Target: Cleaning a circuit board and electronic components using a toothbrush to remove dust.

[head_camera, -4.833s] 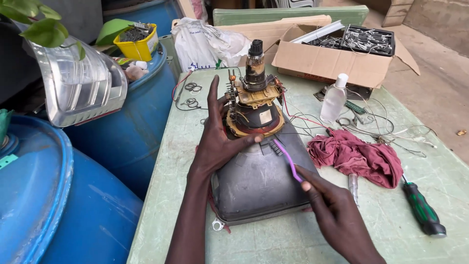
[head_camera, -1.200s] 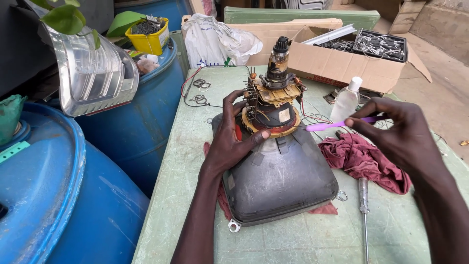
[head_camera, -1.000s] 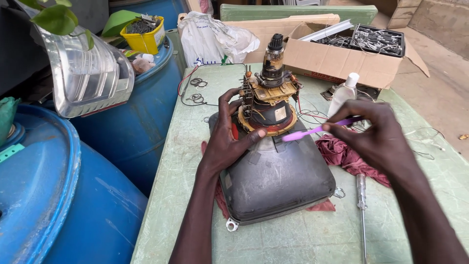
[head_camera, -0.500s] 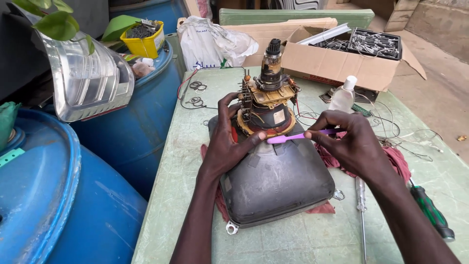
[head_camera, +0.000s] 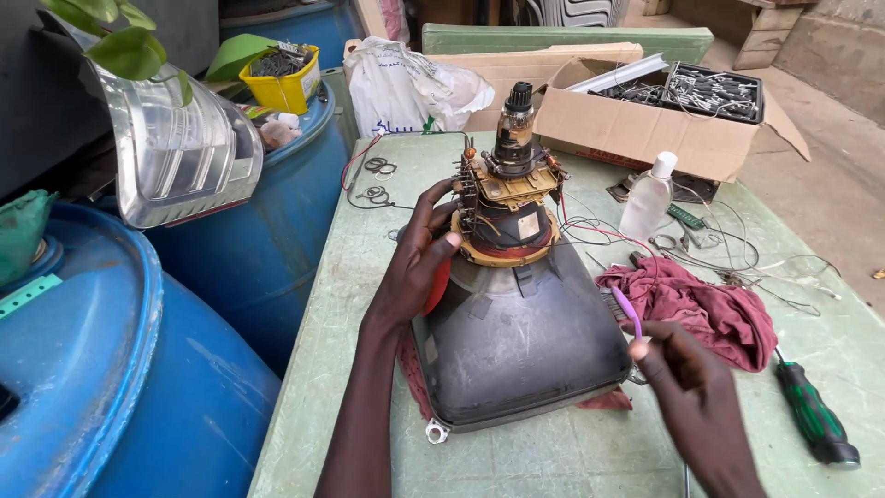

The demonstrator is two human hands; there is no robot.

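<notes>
A dark picture tube (head_camera: 525,341) lies face down on the green table (head_camera: 369,277), its neck with the copper coil yoke (head_camera: 502,221) pointing up. My left hand (head_camera: 419,267) grips the tube's left side just below the yoke, thumb on the yoke's rim. My right hand (head_camera: 687,378) sits at the tube's lower right edge and holds a purple toothbrush (head_camera: 627,312), its head pointing up against the tube's right flank.
A dark red rag (head_camera: 710,304) lies to the right, a green-handled screwdriver (head_camera: 816,420) beyond it. Clear plastic bottle (head_camera: 645,198), loose wires and a cardboard box (head_camera: 664,111) of parts stand at the back. Blue barrels (head_camera: 138,387) crowd the left side.
My right hand has drawn the toothbrush away from the yoke, down and right to the tube's lower right edge. My left hand has kept its hold beside the yoke.
</notes>
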